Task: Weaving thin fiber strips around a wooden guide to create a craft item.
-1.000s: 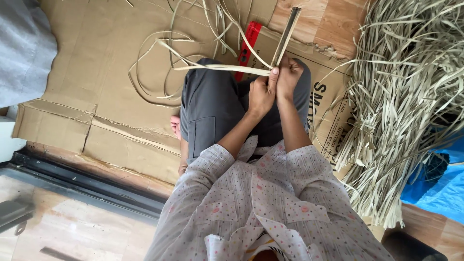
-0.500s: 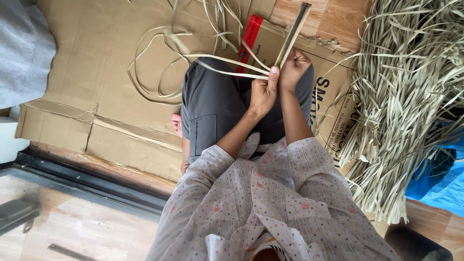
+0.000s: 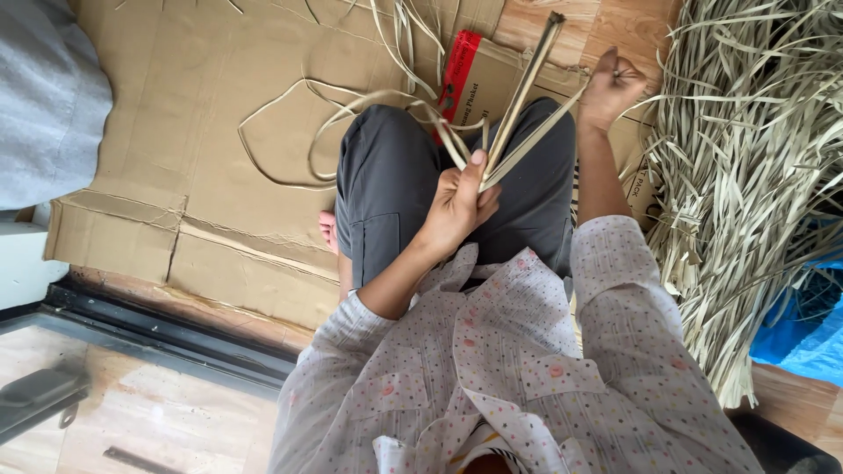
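So, left hand (image 3: 458, 200) is closed w/ thumb up, fingers pinching the base of a bundle of pale leaf strips (image 3: 505, 132) just above the lap. Two stiff strips run from that pinch up and to the right, long axis diagonal, tips pointing away from the body toward the wood floor (image 3: 606, 22); the longer one ends past the red-edged cardboard flap (image 3: 458, 63). A third strip (image 3: 540, 127) goes from the same pinch out to the right hand (image 3: 612, 86), which is curled shut around its far end, well apart from the left. Softer strips loop off leftward from the left fingers onto the flattened cardboard (image 3: 176, 132), can't count those exactly. Right of the right hand: one big heap of dried strips (image 3: 755, 158), w/ blue sheet (image 3: 808, 342) under it.
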